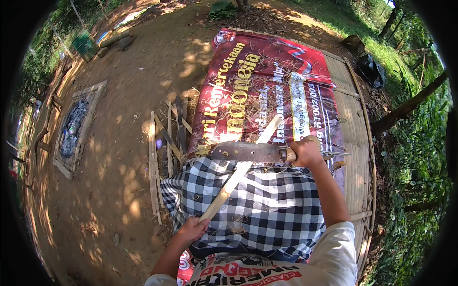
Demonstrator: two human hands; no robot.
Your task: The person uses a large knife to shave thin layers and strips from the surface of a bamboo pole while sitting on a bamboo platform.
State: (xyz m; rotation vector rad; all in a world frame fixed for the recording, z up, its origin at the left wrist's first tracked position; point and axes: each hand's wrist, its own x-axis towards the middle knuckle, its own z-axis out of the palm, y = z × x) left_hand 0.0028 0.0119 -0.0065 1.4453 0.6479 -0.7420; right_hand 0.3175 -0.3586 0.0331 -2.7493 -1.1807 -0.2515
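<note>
Now | left hand: curled round strip | right hand: round knife

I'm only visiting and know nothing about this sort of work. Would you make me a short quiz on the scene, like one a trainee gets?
1. What is held in the left hand?

2. True or false: the right hand holds a broad blade.

3. In this view, where does the framed ash bed lie?
A) Left side
B) Right side
C) Bottom middle

Key:
1. A long pale strip, apparently wood or bamboo.
2. True.
3. A.
</note>
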